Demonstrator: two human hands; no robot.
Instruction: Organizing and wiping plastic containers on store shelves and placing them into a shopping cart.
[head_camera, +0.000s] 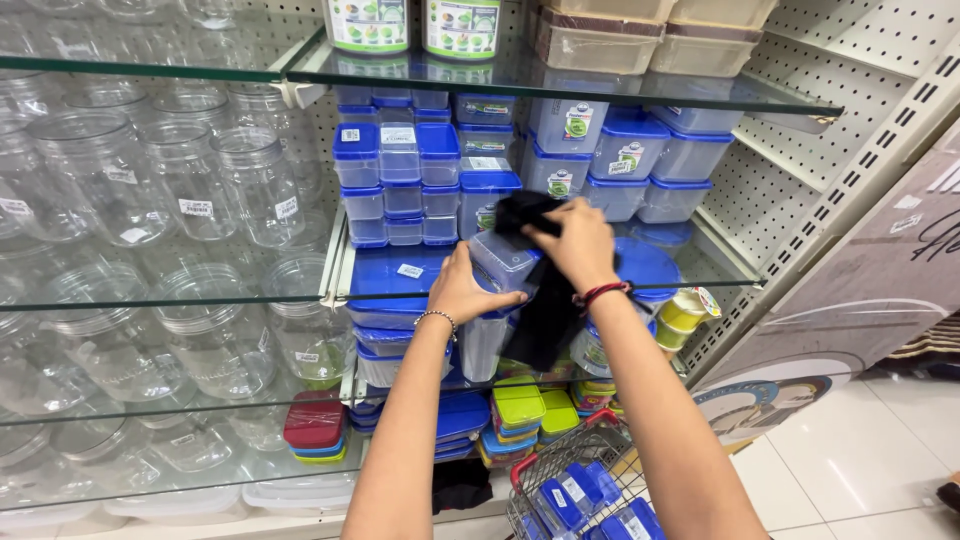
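Note:
My left hand (464, 288) grips a clear plastic container with a blue lid (497, 262), held tilted in front of the middle glass shelf (200, 300). My right hand (576, 243) presses a black cloth (545, 310) against the top of that container; the cloth hangs down below my wrist. A red cord is around my right wrist and a bead bracelet around my left. Stacks of blue-lidded containers (400, 180) stand on the shelf just behind both hands.
Clear glass jars (190, 180) fill the left shelves. Below are small boxes with green, red and blue lids (520, 410). A wire shopping basket with red trim (580, 490) holding blue-lidded boxes sits at the bottom. A white pegboard panel (800, 180) flanks the right.

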